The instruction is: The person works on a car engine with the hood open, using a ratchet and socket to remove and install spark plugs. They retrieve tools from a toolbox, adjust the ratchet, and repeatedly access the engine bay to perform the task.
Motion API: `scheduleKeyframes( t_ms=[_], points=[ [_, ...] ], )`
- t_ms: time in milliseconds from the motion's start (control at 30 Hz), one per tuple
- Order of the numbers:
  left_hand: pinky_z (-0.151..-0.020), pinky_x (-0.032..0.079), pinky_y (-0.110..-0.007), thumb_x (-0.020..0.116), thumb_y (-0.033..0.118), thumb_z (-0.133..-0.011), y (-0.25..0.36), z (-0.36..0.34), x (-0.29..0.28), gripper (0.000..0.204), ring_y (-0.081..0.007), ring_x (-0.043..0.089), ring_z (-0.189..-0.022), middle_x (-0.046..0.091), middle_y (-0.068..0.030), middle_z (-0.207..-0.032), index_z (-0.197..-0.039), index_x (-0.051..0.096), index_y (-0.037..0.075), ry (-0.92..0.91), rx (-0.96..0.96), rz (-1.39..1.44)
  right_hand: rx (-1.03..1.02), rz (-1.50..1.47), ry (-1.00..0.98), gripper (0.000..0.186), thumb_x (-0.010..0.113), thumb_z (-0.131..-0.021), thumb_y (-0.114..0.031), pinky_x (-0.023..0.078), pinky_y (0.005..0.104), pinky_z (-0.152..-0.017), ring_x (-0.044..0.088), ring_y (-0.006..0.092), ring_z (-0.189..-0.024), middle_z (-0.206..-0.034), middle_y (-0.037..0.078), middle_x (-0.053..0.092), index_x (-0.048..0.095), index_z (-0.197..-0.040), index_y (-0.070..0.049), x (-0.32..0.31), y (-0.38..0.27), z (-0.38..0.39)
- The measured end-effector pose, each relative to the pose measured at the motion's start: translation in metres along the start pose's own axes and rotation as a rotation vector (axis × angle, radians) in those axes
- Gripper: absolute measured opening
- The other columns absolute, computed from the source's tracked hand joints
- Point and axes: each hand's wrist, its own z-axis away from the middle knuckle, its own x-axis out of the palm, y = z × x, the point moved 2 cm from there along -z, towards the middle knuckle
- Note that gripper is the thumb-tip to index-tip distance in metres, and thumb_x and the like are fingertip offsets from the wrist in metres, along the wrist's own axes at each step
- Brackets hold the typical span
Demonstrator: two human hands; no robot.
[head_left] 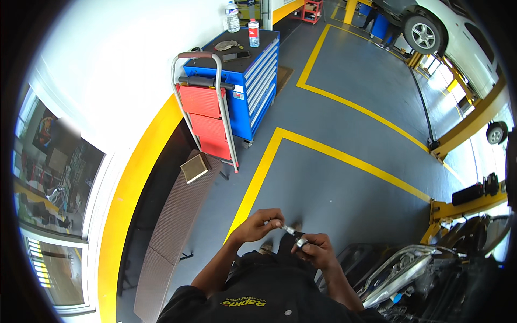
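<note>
My left hand (257,226) pinches a slim, shiny metal piece (289,230), which looks like a socket extension. It points toward my right hand (318,252). In that hand is a ratchet wrench, its round chrome ratchet head (302,242) showing at the thumb and fingers. Most of the wrench's handle is hidden in the grip. Both hands are close together in front of my dark shirt, and the metal piece reaches close to the ratchet head; whether the two are joined I cannot tell.
Ahead left stands a blue tool cabinet (261,89) with a spray can (253,33) and bottle (232,17). A red folding step ladder (206,116) leans there, beside a brown bench (171,231). A car (468,48) is raised at right; engine parts (398,272) lie near my right arm.
</note>
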Motion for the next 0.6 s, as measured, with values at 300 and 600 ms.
scheduleKeyframes(
  t_ms=[300, 600],
  points=[
    [-0.094, 0.054, -0.033, 0.038, 0.040, -0.116, -0.064, -0.199, -0.080, 0.039, -0.0159, 0.063, -0.095, 0.063, -0.0045, -0.104, -0.122, 0.055, 0.006, 0.505, -0.271, 0.442, -0.198, 0.496, 0.308, 0.031, 0.060, -0.108, -0.022, 0.051, 0.0273, -0.069, 0.062, 0.0111, -0.077, -0.085, 0.005, 0.065, 0.070, -0.113, 0.007, -0.086, -0.084, -0.279],
    [-0.059, 0.047, -0.025, 0.046, 0.039, -0.114, -0.083, -0.353, -0.256, 0.041, -0.0084, 0.053, -0.065, 0.055, -0.0010, -0.086, -0.122, 0.059, 0.001, 0.978, -0.368, 0.460, -0.512, 0.925, 0.134, 0.031, 0.063, -0.106, -0.028, 0.054, 0.0374, -0.084, 0.068, 0.0261, -0.096, -0.110, 0.012, 0.069, 0.075, -0.111, 0.000, -0.123, -0.174, -0.561]
  ],
)
